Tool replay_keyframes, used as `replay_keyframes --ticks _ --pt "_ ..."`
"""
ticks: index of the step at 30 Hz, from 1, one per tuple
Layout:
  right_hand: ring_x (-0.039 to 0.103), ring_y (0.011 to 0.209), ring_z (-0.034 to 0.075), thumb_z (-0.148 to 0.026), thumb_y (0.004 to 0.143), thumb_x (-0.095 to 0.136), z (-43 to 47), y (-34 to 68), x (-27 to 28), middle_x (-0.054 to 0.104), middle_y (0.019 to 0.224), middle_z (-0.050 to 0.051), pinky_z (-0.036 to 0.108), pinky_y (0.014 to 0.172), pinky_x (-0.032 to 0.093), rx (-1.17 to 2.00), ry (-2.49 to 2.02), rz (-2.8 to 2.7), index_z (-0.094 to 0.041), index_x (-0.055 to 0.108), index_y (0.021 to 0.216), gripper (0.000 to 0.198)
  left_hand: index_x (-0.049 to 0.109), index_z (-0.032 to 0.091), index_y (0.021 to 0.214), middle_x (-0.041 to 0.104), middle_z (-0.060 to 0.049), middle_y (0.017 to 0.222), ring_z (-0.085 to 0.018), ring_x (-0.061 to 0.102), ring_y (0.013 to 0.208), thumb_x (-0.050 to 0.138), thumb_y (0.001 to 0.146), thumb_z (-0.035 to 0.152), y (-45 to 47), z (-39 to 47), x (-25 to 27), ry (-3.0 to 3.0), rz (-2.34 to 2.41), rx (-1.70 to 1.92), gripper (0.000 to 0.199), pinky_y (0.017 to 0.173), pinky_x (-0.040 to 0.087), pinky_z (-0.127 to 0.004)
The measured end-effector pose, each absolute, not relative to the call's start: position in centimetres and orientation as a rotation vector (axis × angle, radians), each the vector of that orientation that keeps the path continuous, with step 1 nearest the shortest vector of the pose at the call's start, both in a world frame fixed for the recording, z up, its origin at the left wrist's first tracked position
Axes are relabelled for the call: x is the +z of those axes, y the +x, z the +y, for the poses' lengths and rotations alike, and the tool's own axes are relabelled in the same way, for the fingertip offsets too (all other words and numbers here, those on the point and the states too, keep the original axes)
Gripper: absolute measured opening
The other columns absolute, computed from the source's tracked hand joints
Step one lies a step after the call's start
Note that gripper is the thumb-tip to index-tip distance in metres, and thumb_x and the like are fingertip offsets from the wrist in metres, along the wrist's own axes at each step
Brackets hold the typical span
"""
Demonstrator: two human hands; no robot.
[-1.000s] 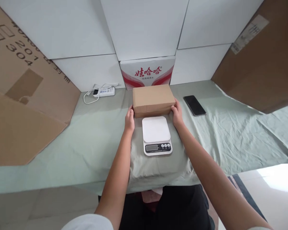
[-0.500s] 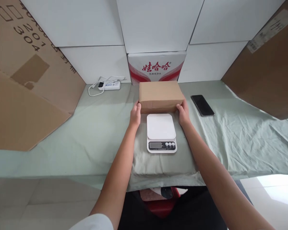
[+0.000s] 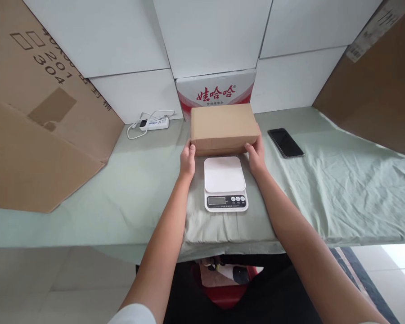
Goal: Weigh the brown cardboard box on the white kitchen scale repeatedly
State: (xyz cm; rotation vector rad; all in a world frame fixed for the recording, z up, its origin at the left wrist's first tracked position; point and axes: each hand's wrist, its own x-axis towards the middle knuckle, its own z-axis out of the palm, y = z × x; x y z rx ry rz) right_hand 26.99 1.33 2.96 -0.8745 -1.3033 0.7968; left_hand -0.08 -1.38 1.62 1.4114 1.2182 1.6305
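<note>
White scale (image 3: pixel 224 176): just before the box (image 3: pixel 222 123), between my arms (image 3: pixel 170 225).
Phone (image 3: pixel 285 143): right of the box; corded device (image 3: pixel 158 123) left, carton (image 3: pixel 218 87) behind.
Cloth (image 3: pixel 145 189): pale green, wrinkled; tiled floor (image 3: pixel 84 279) below.
Count: one box, one scale, one phone.
Grip: left hand (image 3: pixel 188 162) and right hand (image 3: pixel 257 157) clasp box ends; whether lifted, I can't tell.
</note>
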Motion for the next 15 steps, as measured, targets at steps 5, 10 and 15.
replay_keyframes --ticks 5,10,15 --pt "0.028 0.185 0.031 -0.083 0.091 0.07 -0.6 27.4 4.2 0.056 0.182 0.001 0.05 0.156 0.02 0.673 -0.848 -1.345 -0.039 0.052 0.174 0.096 0.075 0.026 0.141 0.076 -0.015 0.157 -0.04 0.062 0.162 0.059 0.088 0.103 0.3 -3.6 3.3 1.452 1.158 1.754 0.095 0.14 0.048 -0.052" --pt "0.036 0.18 0.037 -0.094 0.092 0.062 -4.9 28.8 4.1 0.045 0.189 0.005 0.057 0.153 0.027 0.6 -0.914 -1.424 -0.038 0.045 0.178 0.104 0.073 0.025 0.143 0.076 -0.017 0.154 -0.041 0.064 0.16 0.061 0.09 0.1 0.6 -8.6 3.7 1.409 1.117 1.741 0.092 0.134 0.053 -0.051" --pt "0.035 0.179 0.038 -0.09 0.096 0.063 -8.7 29.4 3.0 0.048 0.182 0.008 0.06 0.155 0.017 0.678 -0.946 -1.457 -0.043 0.035 0.181 0.101 0.073 0.025 0.142 0.077 -0.016 0.155 -0.039 0.067 0.155 0.06 0.093 0.097 0.6 -13.1 2.7 1.346 1.143 1.693 0.088 0.13 0.056 -0.049"
